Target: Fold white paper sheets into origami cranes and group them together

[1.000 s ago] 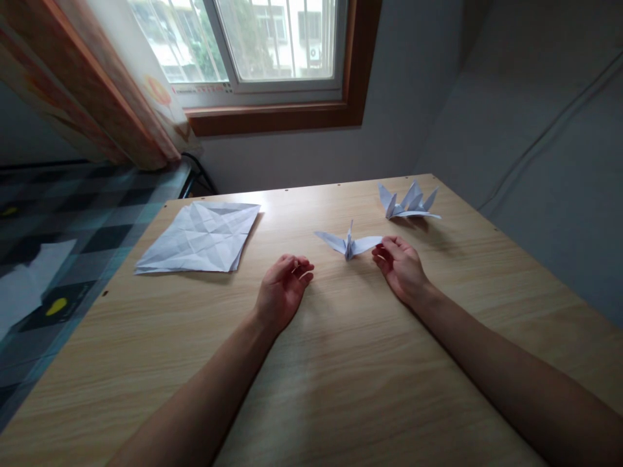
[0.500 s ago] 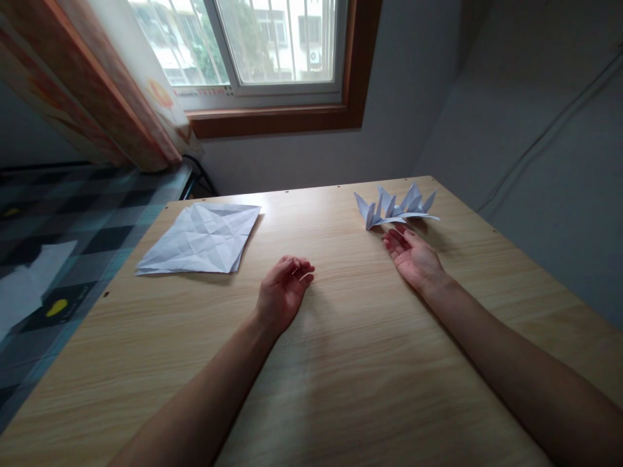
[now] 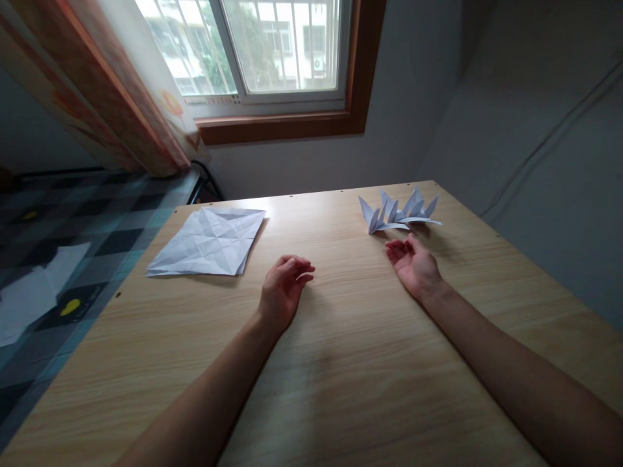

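My left hand (image 3: 286, 285) rests on its side at the middle of the table, fingers loosely curved and apart, with nothing in it. To its left lies a small stack of creased white paper sheets (image 3: 209, 243). My right hand (image 3: 413, 263) is palm up and open, its fingers slightly curled and holding nothing. Just beyond those fingertips stand folded white paper cranes (image 3: 399, 211), side by side with their points up. The hand and the cranes appear apart.
The wooden table (image 3: 335, 363) reaches toward a wall with a window (image 3: 287, 48). On the left is a bed with a checked cover (image 3: 117, 240), and white paper (image 3: 34, 295) lies on it. A patterned curtain (image 3: 121, 84) hangs beside the window. A cable (image 3: 549, 139) runs along the right wall.
My right hand has drawn back slightly from the paper cranes, and its fingers have curled more. My left hand has stayed nearly still. The whole view has shifted a little.
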